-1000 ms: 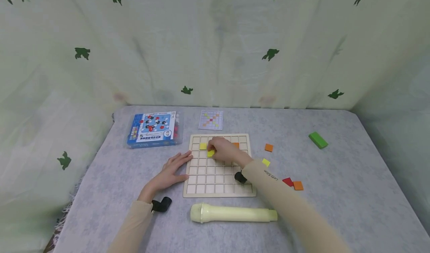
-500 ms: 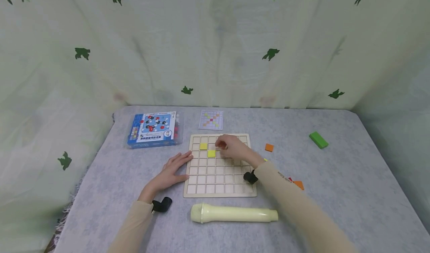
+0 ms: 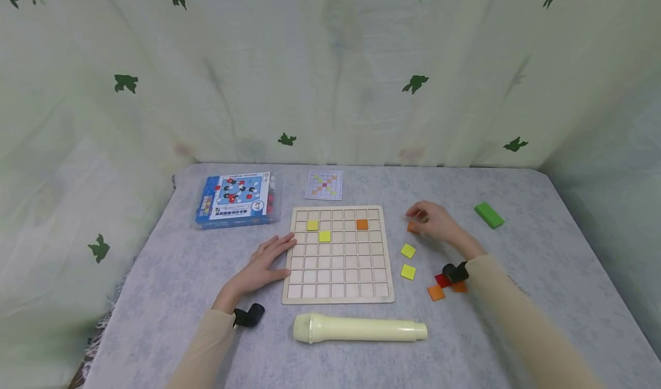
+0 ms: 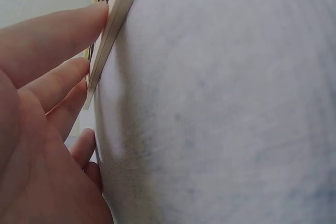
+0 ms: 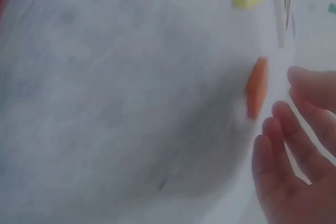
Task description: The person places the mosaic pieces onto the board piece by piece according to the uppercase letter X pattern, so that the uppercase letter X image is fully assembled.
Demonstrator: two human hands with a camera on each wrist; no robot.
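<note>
A wooden grid board lies mid-table, with two yellow tiles and one orange tile in its squares. Along its left edge my left hand rests with fingers spread; in the left wrist view the fingertips touch the board's side. My right hand is over the table right of the board, just above a loose orange tile that it partly hides. The right wrist view shows that tile on the cloth, beside the parted thumb and loosely bent fingers.
Two yellow tiles, a red tile and orange tiles lie right of the board. A pale microphone is in front; a pattern card and boxed molecule kit behind. A green block sits far right.
My right hand has left the yellow tile on the board and moved right to the loose orange tile, uncovering the board's orange tile. My left hand stays in place.
</note>
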